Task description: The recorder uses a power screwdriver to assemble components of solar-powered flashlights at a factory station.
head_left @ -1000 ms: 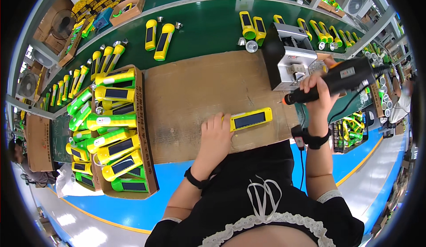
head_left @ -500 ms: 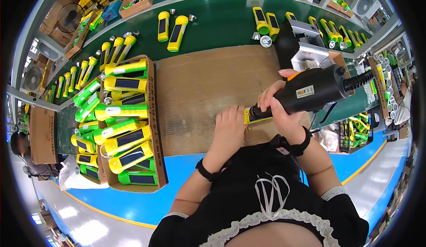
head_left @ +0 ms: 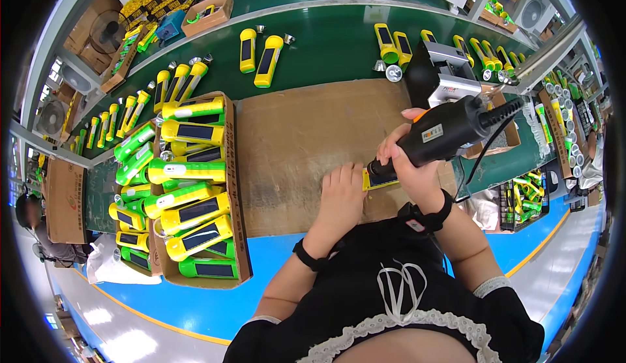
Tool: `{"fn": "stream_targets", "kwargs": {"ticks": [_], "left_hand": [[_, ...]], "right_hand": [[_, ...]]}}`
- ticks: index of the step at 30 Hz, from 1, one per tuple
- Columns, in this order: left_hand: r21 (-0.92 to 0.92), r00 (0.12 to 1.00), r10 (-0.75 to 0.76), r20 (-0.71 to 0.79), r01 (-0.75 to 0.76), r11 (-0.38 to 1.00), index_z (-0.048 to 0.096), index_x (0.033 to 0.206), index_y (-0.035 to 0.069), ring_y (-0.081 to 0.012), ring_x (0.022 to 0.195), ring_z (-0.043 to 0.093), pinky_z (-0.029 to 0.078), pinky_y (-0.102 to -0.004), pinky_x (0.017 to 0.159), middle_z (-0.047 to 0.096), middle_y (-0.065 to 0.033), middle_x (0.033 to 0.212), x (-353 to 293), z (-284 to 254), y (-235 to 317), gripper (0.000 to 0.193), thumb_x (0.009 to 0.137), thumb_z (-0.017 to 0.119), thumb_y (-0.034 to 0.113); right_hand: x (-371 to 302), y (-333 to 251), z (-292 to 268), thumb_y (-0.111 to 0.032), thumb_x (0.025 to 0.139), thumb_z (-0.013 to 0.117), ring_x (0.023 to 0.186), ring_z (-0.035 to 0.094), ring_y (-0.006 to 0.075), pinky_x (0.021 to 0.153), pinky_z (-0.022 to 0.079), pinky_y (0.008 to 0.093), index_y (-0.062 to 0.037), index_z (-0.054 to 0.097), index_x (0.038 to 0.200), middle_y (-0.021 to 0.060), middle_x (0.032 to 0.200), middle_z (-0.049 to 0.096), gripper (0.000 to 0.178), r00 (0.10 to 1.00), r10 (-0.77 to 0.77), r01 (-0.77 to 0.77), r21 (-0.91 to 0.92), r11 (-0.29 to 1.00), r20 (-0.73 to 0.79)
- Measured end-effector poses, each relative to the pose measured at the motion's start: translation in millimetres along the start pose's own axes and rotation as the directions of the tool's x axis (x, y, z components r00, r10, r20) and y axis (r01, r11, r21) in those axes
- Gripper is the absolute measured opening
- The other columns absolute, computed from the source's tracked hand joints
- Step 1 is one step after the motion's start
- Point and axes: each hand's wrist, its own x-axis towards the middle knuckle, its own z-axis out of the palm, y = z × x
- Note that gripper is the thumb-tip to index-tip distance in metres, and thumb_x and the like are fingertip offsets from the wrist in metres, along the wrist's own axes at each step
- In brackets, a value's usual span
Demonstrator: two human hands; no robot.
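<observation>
My right hand (head_left: 414,170) is closed round a black electric screwdriver (head_left: 447,135) with an orange part near the hand. The tool's tip points down-left onto a yellow flashlight body (head_left: 366,179) with a dark panel, lying on a worn cardboard sheet (head_left: 300,148). My left hand (head_left: 342,196) holds the flashlight body by its left end, with the fingers bent and close together. The screwdriver and my right hand cover part of the flashlight body, so the exact contact of the tip is hidden.
Left of the sheet stands a cardboard box (head_left: 240,245) full of yellow and green flashlights. Beyond lies a green belt (head_left: 326,50) with flashlights and loose reflectors. A grey-black machine (head_left: 450,79) stands at the right, and a black basket (head_left: 525,196) of parts lies beyond my right arm.
The screwdriver tip has shifted slightly along the flashlight body, and the tool is tilted a little differently. The whole view has moved slightly. Both hands keep their holds.
</observation>
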Motion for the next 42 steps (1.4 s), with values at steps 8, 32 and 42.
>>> {"fn": "stream_targets", "kwargs": {"ticks": [8, 32, 42], "left_hand": [[-0.05, 0.999, -0.022, 0.031, 0.023, 0.998, 0.042, 0.122, -0.002, -0.0392, 0.104, 0.046, 0.036, -0.0456, 0.086, 0.046, -0.0231, 0.115, 11, -11, -17, 0.058, 0.072, 0.067, 0.01], [0.445, 0.891, -0.449, -0.064, 0.428, 0.786, 0.055, 0.101, -0.002, -0.0352, 0.093, 0.059, 0.049, -0.0416, 0.079, 0.058, -0.0218, 0.1, 188, 20, -104, 0.059, 0.072, 0.071, 0.047], [0.527, 0.488, -0.641, -0.593, 0.837, 0.15, 0.059, 0.105, -0.002, -0.0435, 0.112, 0.043, 0.035, -0.0505, 0.092, 0.041, -0.0255, 0.127, 296, -3, -270, 0.062, 0.072, 0.066, 0.05]], "right_hand": [[23, 12, 11, 0.007, 0.077, 0.052, 0.061, 0.053, 0.0138, 0.059, 0.046, 0.0284, -0.0041, 0.033, 0.117, 0.0056, 0.071, 0.052, 0.046, 0.99, 0.046, -0.041, -0.039, 0.998, 0.131], [-28, -108, -124, 0.003, 0.071, 0.065, 0.06, 0.054, 0.0118, 0.057, 0.045, 0.0252, 0.0005, 0.032, 0.122, 0.0047, 0.07, 0.056, 0.06, 0.935, -0.148, 0.146, -0.03, 0.989, -0.321], [-82, -112, -184, -0.007, 0.077, 0.067, 0.058, 0.051, 0.0131, 0.056, 0.045, 0.0244, -0.0015, 0.028, 0.125, 0.0051, 0.068, 0.051, 0.062, 0.841, -0.31, 0.078, -0.467, 0.881, -0.444]]}}
